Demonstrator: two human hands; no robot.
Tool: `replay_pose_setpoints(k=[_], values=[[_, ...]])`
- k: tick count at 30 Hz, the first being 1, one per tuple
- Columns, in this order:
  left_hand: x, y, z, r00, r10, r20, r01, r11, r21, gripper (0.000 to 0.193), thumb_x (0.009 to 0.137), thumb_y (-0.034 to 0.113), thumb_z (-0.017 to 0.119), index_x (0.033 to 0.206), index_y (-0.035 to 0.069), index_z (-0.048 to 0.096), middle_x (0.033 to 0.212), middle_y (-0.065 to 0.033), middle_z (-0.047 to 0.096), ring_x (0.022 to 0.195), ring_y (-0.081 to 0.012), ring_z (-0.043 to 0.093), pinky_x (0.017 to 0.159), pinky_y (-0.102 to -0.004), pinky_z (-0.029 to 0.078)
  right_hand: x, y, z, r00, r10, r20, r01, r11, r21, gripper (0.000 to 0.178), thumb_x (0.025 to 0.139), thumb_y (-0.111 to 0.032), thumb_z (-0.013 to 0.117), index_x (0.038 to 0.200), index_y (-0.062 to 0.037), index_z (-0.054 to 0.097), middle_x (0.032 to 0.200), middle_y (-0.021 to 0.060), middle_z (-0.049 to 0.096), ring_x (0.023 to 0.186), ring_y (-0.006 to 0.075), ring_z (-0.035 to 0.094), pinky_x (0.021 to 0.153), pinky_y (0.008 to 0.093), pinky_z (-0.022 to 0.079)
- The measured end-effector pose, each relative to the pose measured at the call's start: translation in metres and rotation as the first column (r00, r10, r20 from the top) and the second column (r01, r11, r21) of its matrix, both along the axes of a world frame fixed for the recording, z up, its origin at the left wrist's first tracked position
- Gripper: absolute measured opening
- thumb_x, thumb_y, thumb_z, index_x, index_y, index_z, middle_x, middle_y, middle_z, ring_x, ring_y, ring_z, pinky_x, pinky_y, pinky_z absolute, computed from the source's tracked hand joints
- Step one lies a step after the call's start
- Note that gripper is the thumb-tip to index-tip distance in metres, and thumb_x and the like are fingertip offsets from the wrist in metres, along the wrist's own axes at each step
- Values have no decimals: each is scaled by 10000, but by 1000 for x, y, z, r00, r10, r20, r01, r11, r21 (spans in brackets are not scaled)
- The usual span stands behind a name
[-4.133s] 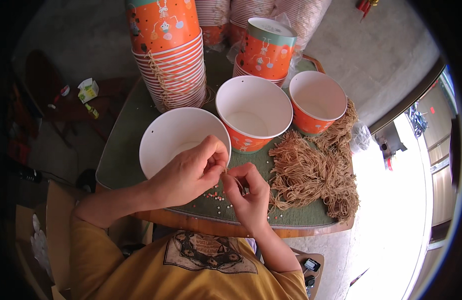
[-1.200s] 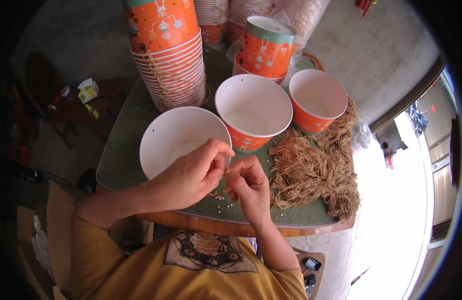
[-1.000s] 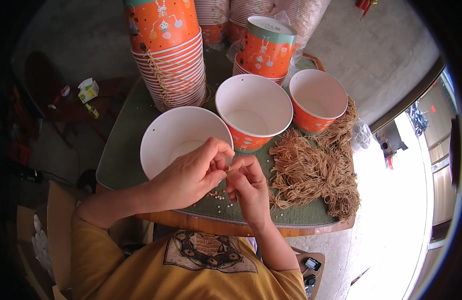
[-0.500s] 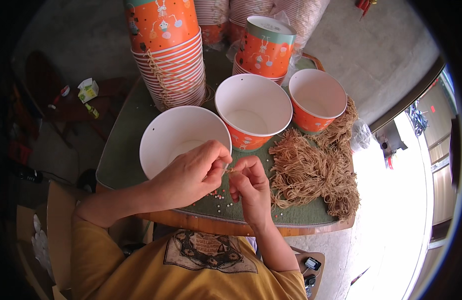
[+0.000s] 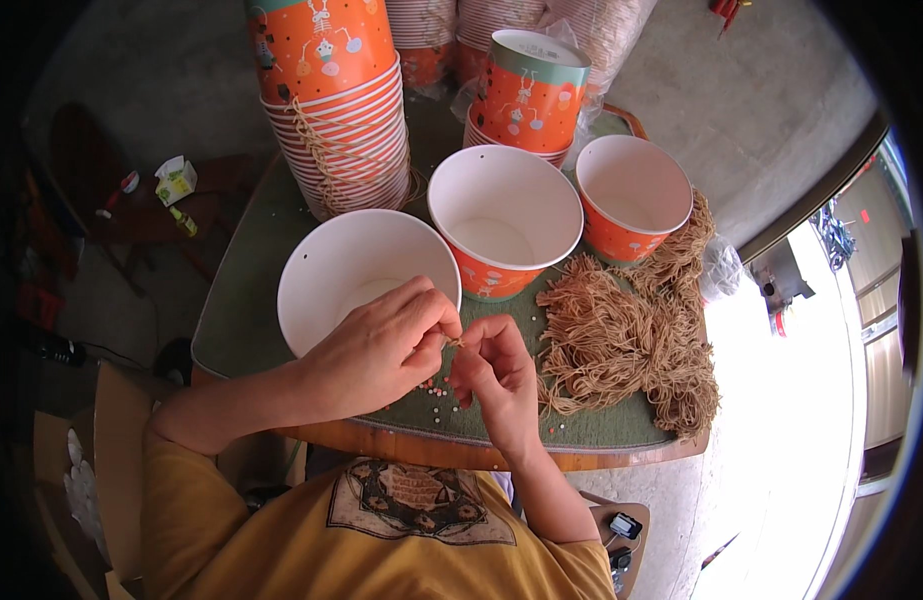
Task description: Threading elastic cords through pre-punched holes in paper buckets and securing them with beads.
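Observation:
My left hand (image 5: 381,340) and my right hand (image 5: 499,375) meet at the front right rim of the nearest white-lined paper bucket (image 5: 326,265). Between their fingertips shows a small bit of tan cord (image 5: 454,343). Both hands are closed in a pinch on it; most of the cord is hidden by the fingers. A small dark hole shows in the bucket's left wall. Beyond stand two more orange paper buckets, one in the middle (image 5: 501,205) and one at the right (image 5: 633,185), both mouth up. A large bundle of tan cord (image 5: 621,340) lies right of my right hand.
A tall stack of upside-down orange buckets (image 5: 331,130) with loose cords hanging on it rises at the back left. Another upside-down stack (image 5: 531,95) stands behind the middle bucket. Small white and coral dots (image 5: 438,395) lie on the green tabletop (image 5: 241,310) near its front edge.
Both hands stay pinched at the bucket rim. The right fingers have shifted slightly, and a little more of the tan cord shows between the hands.

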State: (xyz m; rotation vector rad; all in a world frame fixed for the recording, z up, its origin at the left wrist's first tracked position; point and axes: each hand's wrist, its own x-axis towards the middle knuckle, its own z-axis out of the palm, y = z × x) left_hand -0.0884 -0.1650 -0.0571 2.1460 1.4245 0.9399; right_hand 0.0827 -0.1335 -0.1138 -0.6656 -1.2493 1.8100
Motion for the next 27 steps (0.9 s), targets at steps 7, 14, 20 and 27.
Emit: replay_pose_setpoints(k=[7,14,20,27], values=[[1,-1,1,1000,-4,-5,4,1000,-2,183,802,-56,564,943,34,490,884,-98,526,758,-270,587,644,-383,496,1,-1,0,1000,-17,23,17,1000,13,86,966,-140,546,962,-72,493,678,0,550,555,51,494,473,189,390],[0,0,-1,1000,3,11,-3,1000,-10,179,805,-55,561,944,35,492,885,-98,526,762,-274,591,646,-386,497,5,1,2,999,-7,37,9,998,-63,93,956,-161,535,930,-79,499,676,7,552,545,65,486,475,201,394],[0,0,-2,1000,-2,26,2,1000,-16,172,809,-49,556,945,33,492,891,-99,525,762,-272,589,656,-386,495,6,3,-2,1000,12,6,-11,994,-113,83,946,-159,501,923,-79,498,673,15,552,544,76,491,472,204,400],[0,0,-2,999,-5,39,6,1000,-24,165,818,-69,538,948,28,510,888,-87,512,730,-216,596,610,-340,487,8,3,-3,1000,20,15,-18,992,-122,90,955,-167,466,948,-81,489,695,42,582,547,92,511,484,209,423]])
